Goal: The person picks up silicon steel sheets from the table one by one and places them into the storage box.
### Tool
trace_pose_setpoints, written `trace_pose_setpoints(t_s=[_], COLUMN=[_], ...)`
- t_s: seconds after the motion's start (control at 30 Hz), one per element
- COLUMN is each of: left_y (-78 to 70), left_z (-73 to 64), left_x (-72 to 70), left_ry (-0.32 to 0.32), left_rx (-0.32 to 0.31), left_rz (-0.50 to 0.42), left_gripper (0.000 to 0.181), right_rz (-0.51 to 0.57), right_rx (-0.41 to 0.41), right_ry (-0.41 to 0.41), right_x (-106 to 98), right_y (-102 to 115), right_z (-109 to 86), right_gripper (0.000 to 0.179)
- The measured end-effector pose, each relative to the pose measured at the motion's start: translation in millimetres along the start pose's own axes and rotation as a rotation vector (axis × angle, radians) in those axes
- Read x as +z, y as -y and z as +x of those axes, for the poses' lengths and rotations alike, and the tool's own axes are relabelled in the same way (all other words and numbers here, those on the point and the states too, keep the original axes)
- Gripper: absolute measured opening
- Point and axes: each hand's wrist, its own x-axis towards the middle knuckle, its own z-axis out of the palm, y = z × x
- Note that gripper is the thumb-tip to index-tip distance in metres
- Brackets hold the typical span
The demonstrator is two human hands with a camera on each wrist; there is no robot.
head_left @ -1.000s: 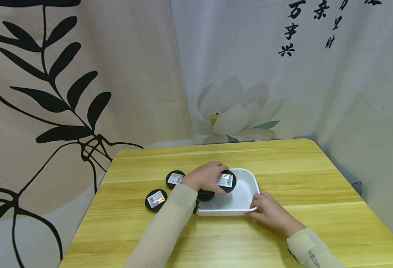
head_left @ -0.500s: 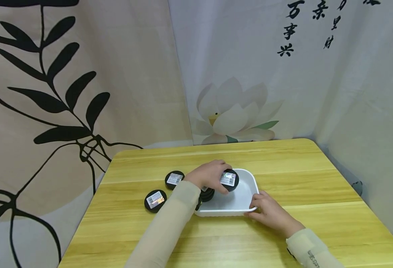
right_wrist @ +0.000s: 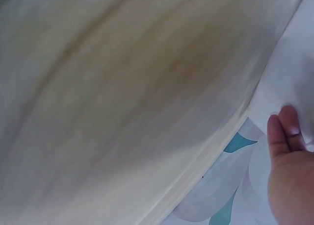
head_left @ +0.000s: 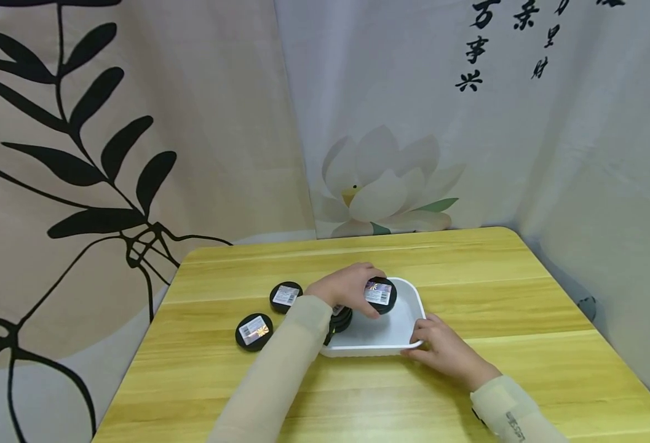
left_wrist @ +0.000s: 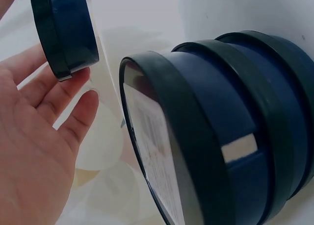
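Observation:
My left hand (head_left: 348, 287) grips a flat round black container (head_left: 381, 295) with a white-and-silver label, above the white tray (head_left: 409, 307). Seen from the left wrist, the held container (left_wrist: 66, 31) has a dark blue side and a darker rim, and the fingertips curl along its edge. Beside it in that view, similar containers (left_wrist: 206, 112) stand on edge against one another in a row. In the head view this row (head_left: 340, 321) sits at the tray's left end, partly hidden by my left hand and sleeve. My right hand (head_left: 449, 351) pinches the tray's near right corner.
Two more labelled black containers lie flat on the wooden table (head_left: 524, 332) left of the tray: one nearer (head_left: 254, 332), one farther (head_left: 286, 297). Printed curtains (head_left: 236, 123) hang behind the table.
My left hand has shifted slightly right over the tray with its container, showing more of the row. The right hand keeps its hold on the corner. The head view has drifted slightly.

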Motion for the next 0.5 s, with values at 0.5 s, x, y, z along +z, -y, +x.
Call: trace_pose_setpoints(t_s=[0.5], left_y=[12.5], left_z=[14.7], left_x=[14.6], left_ry=[-0.013], left_rx=[0.029], left_rz=[-0.089], left_gripper=[0.087], right_rz=[0.007], right_rx=[0.010], right_ry=[0.006], right_x=[2], right_y=[-1], right_z=[-0.1], right_gripper=[0.014])
